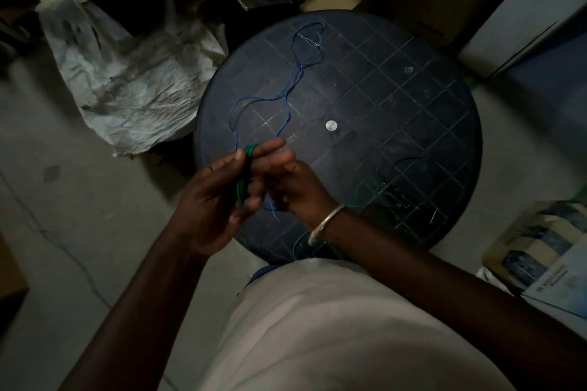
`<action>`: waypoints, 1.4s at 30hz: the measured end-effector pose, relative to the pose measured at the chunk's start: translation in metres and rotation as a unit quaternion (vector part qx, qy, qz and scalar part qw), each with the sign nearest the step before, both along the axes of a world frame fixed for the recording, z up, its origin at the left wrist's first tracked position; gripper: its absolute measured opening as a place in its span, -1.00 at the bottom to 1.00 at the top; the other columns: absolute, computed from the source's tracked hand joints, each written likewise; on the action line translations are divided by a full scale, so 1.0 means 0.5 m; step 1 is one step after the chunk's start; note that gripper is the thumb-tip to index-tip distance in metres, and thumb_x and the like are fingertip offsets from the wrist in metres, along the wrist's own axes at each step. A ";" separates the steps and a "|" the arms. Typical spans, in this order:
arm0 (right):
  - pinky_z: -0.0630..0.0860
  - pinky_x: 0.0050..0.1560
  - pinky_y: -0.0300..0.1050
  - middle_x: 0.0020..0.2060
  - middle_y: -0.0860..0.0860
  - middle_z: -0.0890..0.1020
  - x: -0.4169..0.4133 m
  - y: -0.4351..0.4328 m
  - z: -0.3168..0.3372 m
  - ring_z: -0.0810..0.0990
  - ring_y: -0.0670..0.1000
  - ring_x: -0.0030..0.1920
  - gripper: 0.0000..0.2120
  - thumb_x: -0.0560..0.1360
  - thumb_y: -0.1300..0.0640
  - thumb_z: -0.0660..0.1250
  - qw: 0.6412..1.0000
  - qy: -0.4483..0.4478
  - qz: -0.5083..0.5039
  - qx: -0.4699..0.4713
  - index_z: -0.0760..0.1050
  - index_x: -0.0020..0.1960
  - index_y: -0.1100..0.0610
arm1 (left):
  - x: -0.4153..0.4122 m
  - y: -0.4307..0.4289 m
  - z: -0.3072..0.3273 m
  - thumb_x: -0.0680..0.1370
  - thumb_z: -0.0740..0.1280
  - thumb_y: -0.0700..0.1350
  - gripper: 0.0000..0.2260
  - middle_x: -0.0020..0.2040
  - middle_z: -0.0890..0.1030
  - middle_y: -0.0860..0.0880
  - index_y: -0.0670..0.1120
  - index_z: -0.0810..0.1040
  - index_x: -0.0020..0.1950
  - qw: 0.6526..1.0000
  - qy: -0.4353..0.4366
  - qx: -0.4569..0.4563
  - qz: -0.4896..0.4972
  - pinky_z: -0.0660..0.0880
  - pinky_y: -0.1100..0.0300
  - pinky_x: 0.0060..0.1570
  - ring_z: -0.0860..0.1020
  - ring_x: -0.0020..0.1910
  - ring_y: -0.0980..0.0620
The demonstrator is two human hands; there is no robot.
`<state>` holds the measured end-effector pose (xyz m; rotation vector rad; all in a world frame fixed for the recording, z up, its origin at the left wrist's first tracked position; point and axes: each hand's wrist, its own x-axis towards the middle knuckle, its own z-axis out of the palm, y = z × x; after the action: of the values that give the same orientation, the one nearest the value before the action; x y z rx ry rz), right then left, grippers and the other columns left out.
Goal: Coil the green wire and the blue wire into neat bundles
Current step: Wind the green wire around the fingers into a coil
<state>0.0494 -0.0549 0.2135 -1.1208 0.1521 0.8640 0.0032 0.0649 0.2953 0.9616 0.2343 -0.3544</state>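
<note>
Green wire (245, 174): you've got several turns of it wrapped around your left-hand fingers, and the coil's long axis runs roughly 12 to 6 across them. The loose tail trails off toward 4 o'clock, passes by your right wrist and loops over the near edge of the stool.

Key relation: the free tail sits on your right-hand side, so that's the nearer hand to feed the next turn. The coil itself stays put on the left.

Left hand (219, 197): palm up and turned a bit inward, fingers mostly straight and pointing toward 1 o'clock, thumb pressing the turns down so they don't slip.

Right hand (293, 184): just beside the left, fingers curled in. It looks like it's pinching the wire near the coil, but it's dark and blurry, so I honestly can't tell what's in there.

Blue wire (286, 85): still loose, snaking over the stool from 12 o'clock down toward your fingers. Not coiled yet.

Stool (397, 98): round, dark, with a grid-pattern top, right in front of you.

Progress guess: green is partway done, blue untouched.
</note>
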 end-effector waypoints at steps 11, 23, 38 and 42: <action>0.45 -0.32 0.02 -0.46 0.15 0.54 -0.078 -0.033 0.060 0.45 0.01 -0.44 -0.71 0.66 0.04 0.21 0.908 -0.329 0.200 -0.165 0.62 -0.16 0.03 | 0.032 0.037 -0.045 0.67 0.15 -0.22 -0.71 0.28 0.60 -0.10 -0.28 0.49 0.34 0.922 -0.103 0.350 0.127 0.43 0.19 0.29 0.55 0.29 0.06; 0.08 -0.52 -0.28 -0.56 -0.09 0.23 0.041 -0.093 0.130 0.15 -0.14 -0.58 -0.68 0.68 0.20 0.10 0.988 -0.120 0.056 0.080 0.47 -0.19 0.24 | -0.025 0.064 -0.043 0.65 -0.04 0.10 -0.41 -0.60 0.12 0.04 -0.32 0.57 0.22 0.988 0.076 0.112 -0.077 0.50 0.18 -0.51 0.15 -0.65 0.14; 0.19 -0.58 -0.32 -0.54 0.04 0.35 -0.037 -0.052 0.005 0.28 -0.17 -0.64 -0.66 0.66 0.21 0.17 0.979 -0.109 0.087 -0.151 0.53 -0.26 0.17 | 0.020 0.038 -0.029 0.65 -0.02 -0.28 -0.58 0.49 0.36 -0.20 -0.31 0.18 0.51 0.996 -0.087 0.027 -0.001 0.54 0.02 0.21 0.41 0.41 -0.25; 0.32 -0.43 -0.36 -0.56 -0.02 0.43 -0.082 -0.073 0.032 0.38 -0.19 -0.57 -0.59 0.68 0.08 0.20 0.952 -0.190 0.167 -0.170 0.59 -0.26 0.22 | 0.036 0.040 -0.079 0.62 0.14 -0.29 -0.56 0.41 0.47 -0.21 -0.25 0.22 0.52 0.978 -0.073 0.186 0.061 0.40 -0.13 0.36 0.49 0.35 -0.22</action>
<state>0.0086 -0.0912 0.2296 -1.6486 -0.2232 0.9220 0.0212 0.0849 0.2555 1.3303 0.2299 -0.1257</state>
